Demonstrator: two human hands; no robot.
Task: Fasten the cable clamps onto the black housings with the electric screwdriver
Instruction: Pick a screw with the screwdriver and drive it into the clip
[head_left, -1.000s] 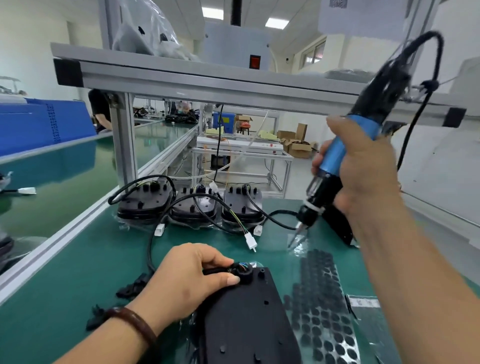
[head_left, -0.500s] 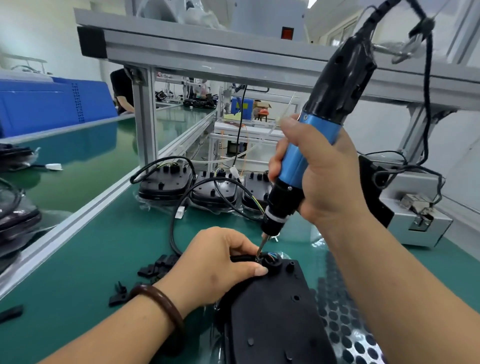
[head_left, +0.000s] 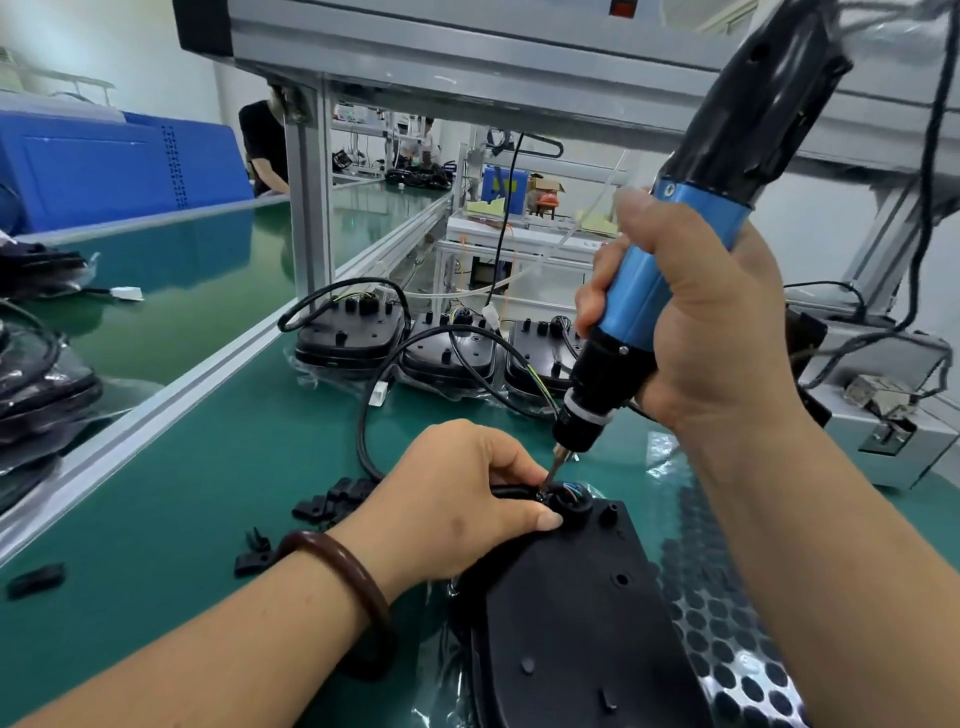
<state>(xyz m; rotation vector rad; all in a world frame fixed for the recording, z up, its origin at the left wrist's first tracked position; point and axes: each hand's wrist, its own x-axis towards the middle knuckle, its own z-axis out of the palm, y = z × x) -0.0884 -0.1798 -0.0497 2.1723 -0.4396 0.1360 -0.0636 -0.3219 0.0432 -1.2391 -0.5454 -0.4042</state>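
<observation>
Black plastic, the housing (head_left: 571, 623) lay on the green tabletop (head_left: 208, 493), its near end cut off by the frame's lower edge. The left hand (head_left: 457, 493) hid most of the cable clamp, its grip pinching the cable at the housing's far corner. The right hand's (head_left: 711, 322) grip wrapped the blue-and-black electric screwdriver (head_left: 639, 291), whose top ran out of view and whose bit touched that corner.

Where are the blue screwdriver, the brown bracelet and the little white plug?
electric screwdriver (head_left: 638, 286), head view, on its blue barrel.
bracelet (head_left: 363, 579), head view, on the brown ring's top.
white plug (head_left: 378, 394), head view, on the plug's body.
</observation>
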